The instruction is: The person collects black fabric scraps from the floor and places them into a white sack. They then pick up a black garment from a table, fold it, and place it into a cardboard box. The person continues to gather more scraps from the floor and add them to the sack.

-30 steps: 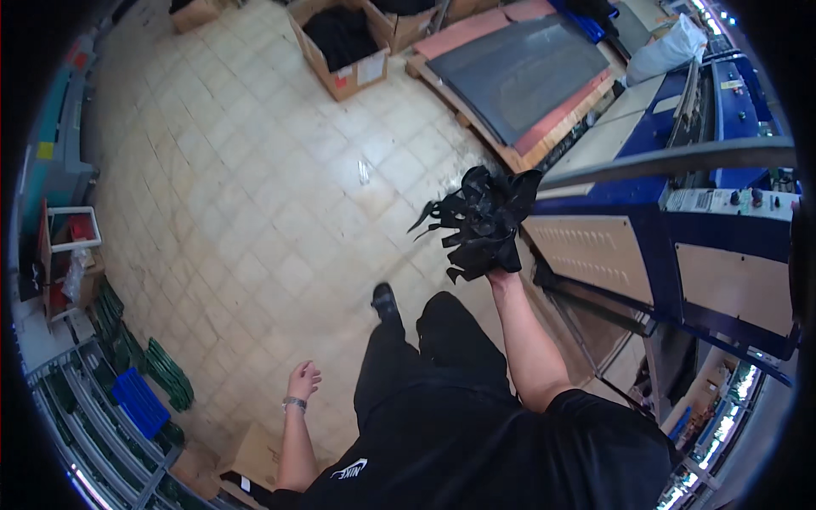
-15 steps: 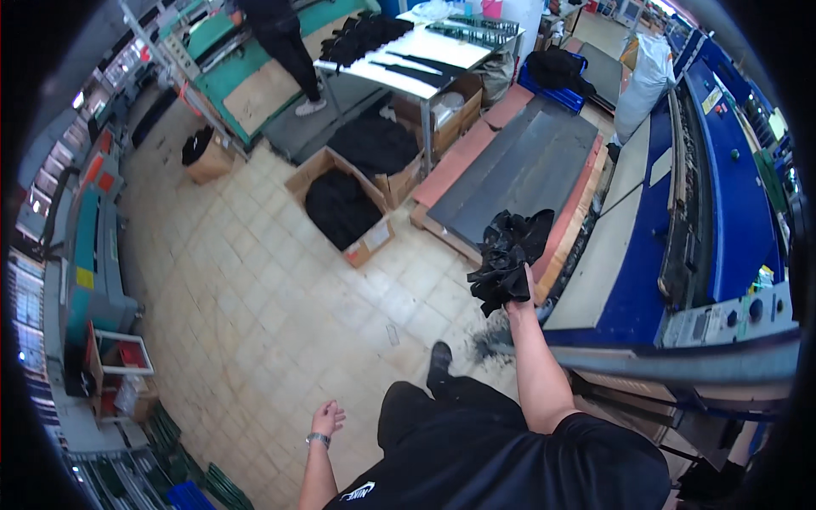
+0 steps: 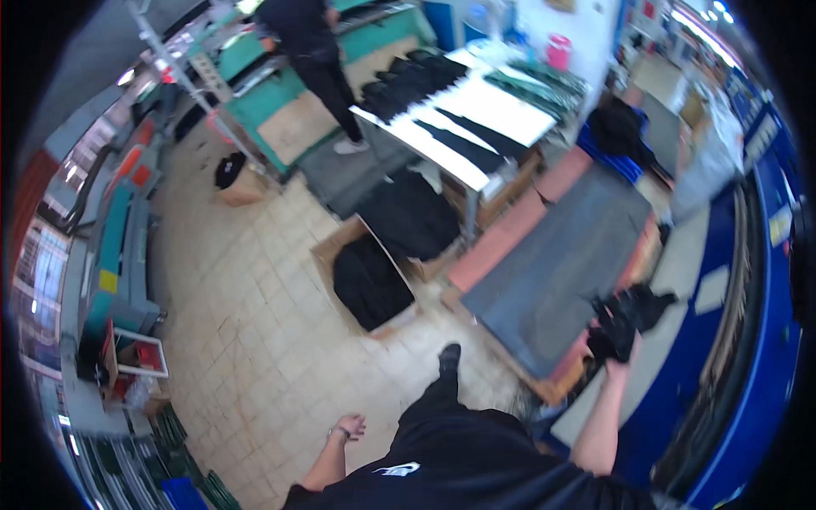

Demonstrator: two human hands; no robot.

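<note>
A crumpled bundle of black fabric pieces [image 3: 636,308] is gripped in my right hand [image 3: 621,364], whose arm reaches forward on the right. The bundle mostly hides those fingers. It is held up over the right edge of a low platform with a dark grey top [image 3: 552,272]. My left hand [image 3: 350,427] hangs low at my side with its fingers apart and nothing in them. A watch [image 3: 342,432] circles that wrist.
An open carton [image 3: 395,319] of black fabric stands ahead on the tiled floor. Beyond are a white table [image 3: 408,140] with dark pieces and a person [image 3: 310,51] at a green machine. A long blue machine [image 3: 765,340] runs along the right; a grey-green machine [image 3: 115,263] stands left.
My right hand has swung outward to the right with the black bundle. The view has shifted as I step forward, so the carton and platform look nearer. My left hand stays open.
</note>
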